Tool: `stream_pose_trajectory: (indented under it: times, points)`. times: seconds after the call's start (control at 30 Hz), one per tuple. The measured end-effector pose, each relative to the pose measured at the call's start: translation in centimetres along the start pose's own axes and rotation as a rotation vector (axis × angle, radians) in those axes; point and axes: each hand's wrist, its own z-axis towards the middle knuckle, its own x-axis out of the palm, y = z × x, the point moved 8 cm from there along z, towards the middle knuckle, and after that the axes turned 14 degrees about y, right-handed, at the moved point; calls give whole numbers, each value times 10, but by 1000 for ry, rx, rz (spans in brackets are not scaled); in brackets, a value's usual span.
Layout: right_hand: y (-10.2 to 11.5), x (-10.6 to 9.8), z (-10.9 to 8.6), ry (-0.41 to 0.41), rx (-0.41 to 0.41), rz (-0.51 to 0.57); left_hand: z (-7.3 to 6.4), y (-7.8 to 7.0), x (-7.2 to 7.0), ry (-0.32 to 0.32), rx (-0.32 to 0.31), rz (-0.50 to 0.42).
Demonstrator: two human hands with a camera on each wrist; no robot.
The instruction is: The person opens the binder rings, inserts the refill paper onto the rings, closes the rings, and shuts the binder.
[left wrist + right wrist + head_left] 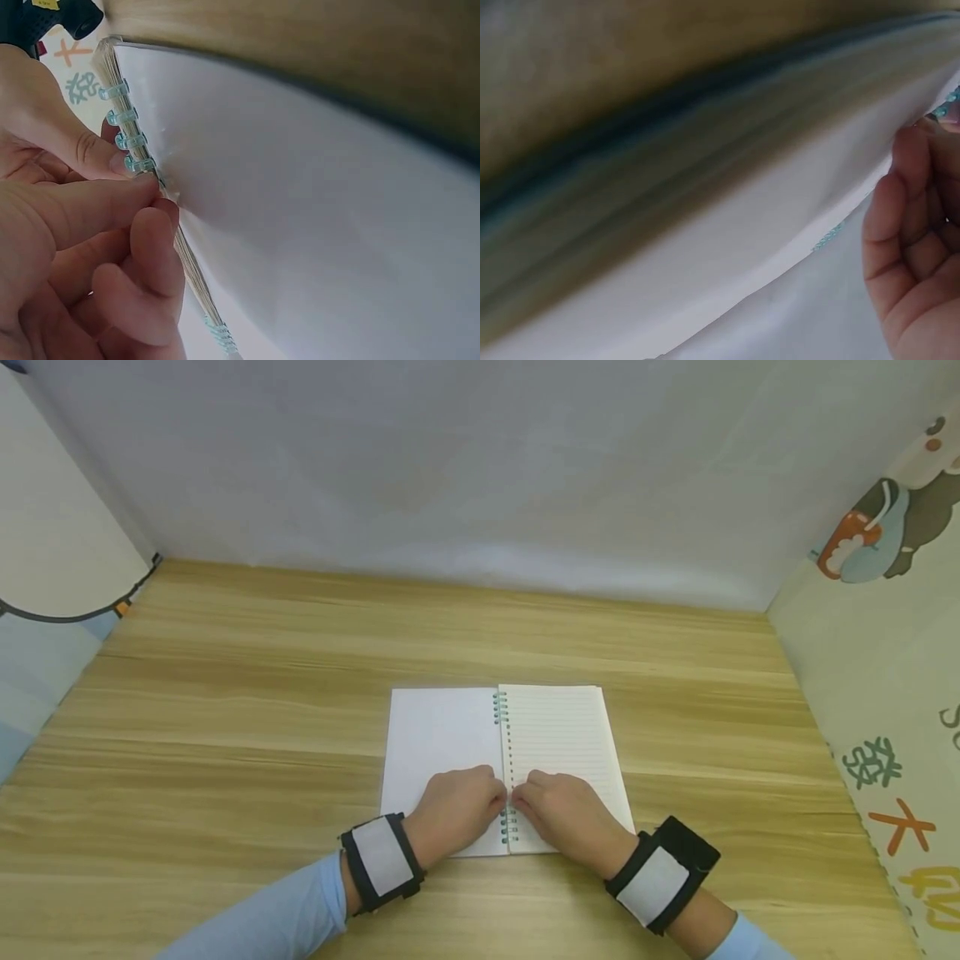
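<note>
A notebook (558,727) lies spread on the table, with a plain white left side (442,727) and lined pages on the right. Teal binding rings (131,141) join it along the spine near its lower end. At the last of these rings, my left hand (457,806) pinches the binding between thumb and finger. From the other side my right hand (566,810) grips the same ring strip, its thumb lying on the rings in the left wrist view. The right wrist view shows the right hand (919,240) with curled fingers at the spine; its fingertips are partly hidden.
More teal rings (497,708) sit at the spine's far end, with a row of punched holes between. Wood-grain table (247,693) surrounds the notebook. A pale wall (480,477) stands behind, and printed panels (862,693) flank both sides.
</note>
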Motion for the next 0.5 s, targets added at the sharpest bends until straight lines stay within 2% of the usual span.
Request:
stream_pose_trajectory:
  times: [0.3,0.5]
  points:
    - [1,-3,-2,-20,18,2,-1,0,-1,0,-14,-13]
    - [0,-4,-4,-5,40,15,-4,1,-1,-13,-13,-27]
